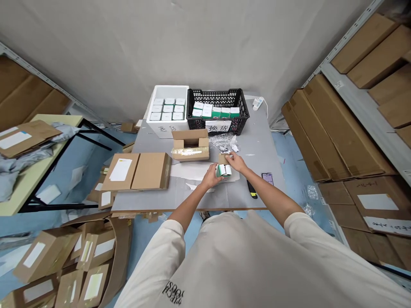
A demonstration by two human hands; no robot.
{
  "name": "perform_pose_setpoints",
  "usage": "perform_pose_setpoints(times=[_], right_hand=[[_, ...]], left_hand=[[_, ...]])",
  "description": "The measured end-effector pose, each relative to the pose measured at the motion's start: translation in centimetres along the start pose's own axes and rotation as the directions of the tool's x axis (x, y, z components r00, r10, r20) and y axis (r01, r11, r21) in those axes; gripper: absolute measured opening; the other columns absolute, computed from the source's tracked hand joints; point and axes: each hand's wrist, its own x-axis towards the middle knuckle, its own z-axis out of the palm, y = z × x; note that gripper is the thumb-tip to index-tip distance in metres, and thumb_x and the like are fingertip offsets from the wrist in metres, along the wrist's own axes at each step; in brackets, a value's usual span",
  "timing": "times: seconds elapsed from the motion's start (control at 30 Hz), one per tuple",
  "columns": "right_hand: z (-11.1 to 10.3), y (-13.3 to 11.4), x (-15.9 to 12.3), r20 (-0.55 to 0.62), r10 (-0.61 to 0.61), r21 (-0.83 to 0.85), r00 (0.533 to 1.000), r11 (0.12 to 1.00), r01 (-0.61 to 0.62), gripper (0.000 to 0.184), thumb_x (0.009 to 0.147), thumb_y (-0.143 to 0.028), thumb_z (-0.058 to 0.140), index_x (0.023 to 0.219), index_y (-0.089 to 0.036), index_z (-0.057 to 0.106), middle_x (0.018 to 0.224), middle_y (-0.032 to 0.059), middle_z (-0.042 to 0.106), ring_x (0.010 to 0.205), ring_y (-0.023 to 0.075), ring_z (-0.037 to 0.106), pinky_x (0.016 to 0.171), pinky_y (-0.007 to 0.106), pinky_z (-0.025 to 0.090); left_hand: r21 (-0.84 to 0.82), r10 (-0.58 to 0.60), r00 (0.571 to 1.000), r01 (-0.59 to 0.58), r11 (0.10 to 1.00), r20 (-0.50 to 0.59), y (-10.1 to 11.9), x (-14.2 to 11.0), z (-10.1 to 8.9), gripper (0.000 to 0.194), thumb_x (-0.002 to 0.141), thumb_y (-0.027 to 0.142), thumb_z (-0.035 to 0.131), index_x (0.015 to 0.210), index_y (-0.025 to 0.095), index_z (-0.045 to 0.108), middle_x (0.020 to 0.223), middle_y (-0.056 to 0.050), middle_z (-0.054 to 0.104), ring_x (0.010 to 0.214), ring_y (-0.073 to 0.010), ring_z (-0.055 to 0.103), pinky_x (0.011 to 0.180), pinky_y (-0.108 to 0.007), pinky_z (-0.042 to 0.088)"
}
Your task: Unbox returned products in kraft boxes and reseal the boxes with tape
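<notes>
The left hand [212, 174] is closed around the side of a green and white box [224, 170], gripping it from about eight o'clock. The right hand [236, 163] comes in from two o'clock, its fingertips at the right edge of a brown piece [224, 159]; whether they pinch it or only touch it cannot be told. The box sits between the two hands, with the brown piece at its twelve o'clock; how the two join is hard to make out. Its green side faces nine o'clock and white faces show toward the wearer. The left fingers cover part of it, and it looks too stubby to give a sure long axis. Whether its base touches the white sheet [184, 170] below is hidden.

From the box, crumpled wrap [221, 140] lies at twelve o'clock, and an open carton [189, 154] at ten, its long axis running nine to three, its inside mostly hidden by its front wall. Two closed cartons [150, 171] lie at nine o'clock. A knife [252, 189] is at four, partly under the right forearm; a phone [267, 178] is at three, its screen too small to read.

Farther off on the table [257, 137], a black crate [242, 113] of similar boxes stands at twelve, a white bin [168, 128] with nine white tops showing at eleven, and a charger [257, 103] at one. Shelves [346, 83] at two o'clock are cut off by the picture edge.
</notes>
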Motion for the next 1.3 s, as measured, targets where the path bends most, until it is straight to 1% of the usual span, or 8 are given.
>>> perform_pose_setpoints(times=[0.13, 0.27, 0.37, 0.53, 0.73, 0.97, 1.1, 1.3], right_hand=[[1.2, -0.1, 0.4, -0.133, -0.070, -0.142, 0.989, 0.989, 0.050, 0.035, 0.092, -0.033, 0.057, 0.124, -0.019, 0.054, 0.111, 0.0090, 0.068, 0.097, 0.0254, 0.063, 0.081, 0.034, 0.049], [1.6, 0.1, -0.6, -0.071, -0.236, -0.266, 0.969, 0.941, 0.209, 0.020, 0.092, -0.019, 0.049, 0.108, -0.020, 0.062, 0.118, 0.0131, 0.063, 0.109, 0.0274, 0.058, 0.092, 0.037, 0.046], [1.7, 0.3, -1.7, 0.020, -0.285, -0.282, 0.958, 0.918, 0.278, 0.022, 0.094, -0.024, 0.053, 0.113, -0.019, 0.062, 0.123, 0.0130, 0.062, 0.113, 0.0280, 0.055, 0.097, 0.038, 0.044], [1.6, 0.5, -2.7, 0.075, -0.246, -0.243, 0.966, 0.935, 0.257, 0.032, 0.091, -0.034, 0.061, 0.119, -0.019, 0.062, 0.123, 0.0123, 0.065, 0.115, 0.0296, 0.056, 0.098, 0.040, 0.043], [0.8, 1.7, -2.2, 0.063, -0.226, -0.058, 0.972, 0.972, 0.230, 0.035, 0.087, -0.016, 0.051, 0.119, -0.022, 0.063, 0.118, 0.0065, 0.071, 0.110, 0.0257, 0.060, 0.096, 0.036, 0.047], [0.4, 3.0, -2.9, -0.052, -0.331, -0.176, 0.942, 0.932, 0.318, 0.035, 0.083, -0.011, 0.056, 0.113, -0.020, 0.070, 0.120, 0.0115, 0.065, 0.112, 0.0279, 0.056, 0.099, 0.040, 0.046], [0.3, 2.2, -3.2, 0.028, -0.395, -0.147, 0.918, 0.907, 0.395, 0.032, 0.087, -0.006, 0.049, 0.101, -0.019, 0.074, 0.104, 0.0090, 0.067, 0.102, 0.0230, 0.060, 0.095, 0.035, 0.048], [-0.4, 0.2, -3.7, 0.164, -0.397, -0.249, 0.903, 0.869, 0.427, 0.023, 0.092, -0.017, 0.056, 0.103, -0.022, 0.075, 0.111, 0.0073, 0.070, 0.106, 0.0223, 0.062, 0.097, 0.034, 0.046]], left_hand=[[0.226, 0.166, 0.986, -0.155, 0.962, -0.028, 1.6, 0.2, -0.9, 0.086, 0.078, 0.033, 0.082, 0.150, 0.023, 0.037, 0.160, -0.017, 0.037, 0.149, -0.0378, 0.037, 0.117, -0.054, 0.037], [0.317, 0.249, 0.965, -0.263, 0.911, 0.085, 2.4, 0.7, -1.5, 0.078, 0.083, 0.030, 0.075, 0.151, 0.024, 0.036, 0.158, -0.016, 0.043, 0.149, -0.0350, 0.037, 0.120, -0.054, 0.032], [0.325, 0.234, 0.964, -0.263, 0.908, 0.127, 2.4, 1.1, -1.7, 0.076, 0.086, 0.031, 0.071, 0.152, 0.023, 0.035, 0.151, -0.015, 0.051, 0.143, -0.0334, 0.045, 0.118, -0.053, 0.033], [0.364, 0.208, 0.961, -0.263, 0.894, 0.183, 2.6, 1.3, -1.9, 0.073, 0.088, 0.035, 0.069, 0.153, 0.024, 0.037, 0.150, -0.014, 0.052, 0.140, -0.0340, 0.048, 0.115, -0.051, 0.037], [0.471, 0.191, 0.944, -0.303, 0.828, 0.270, 3.4, 1.5, -2.5, 0.060, 0.091, 0.037, 0.065, 0.148, 0.028, 0.048, 0.155, -0.012, 0.046, 0.139, -0.0342, 0.048, 0.111, -0.049, 0.039], [0.529, 0.192, 0.924, -0.350, 0.773, 0.330, 4.3, 2.5, -3.6, 0.054, 0.086, 0.043, 0.073, 0.133, 0.023, 0.056, 0.133, -0.014, 0.059, 0.122, -0.0335, 0.059, 0.102, -0.044, 0.046], [0.516, 0.177, 0.936, -0.317, 0.796, 0.303, 4.0, 2.7, -3.9, 0.046, 0.083, 0.046, 0.078, 0.116, 0.020, 0.060, 0.121, -0.013, 0.065, 0.113, -0.0323, 0.064, 0.098, -0.043, 0.048], [0.428, 0.251, 0.953, -0.302, 0.852, 0.172, 2.1, 1.5, -3.0, 0.033, 0.082, 0.043, 0.081, 0.099, 0.023, 0.060, 0.141, -0.013, 0.061, 0.130, -0.0330, 0.058, 0.110, -0.050, 0.042]])
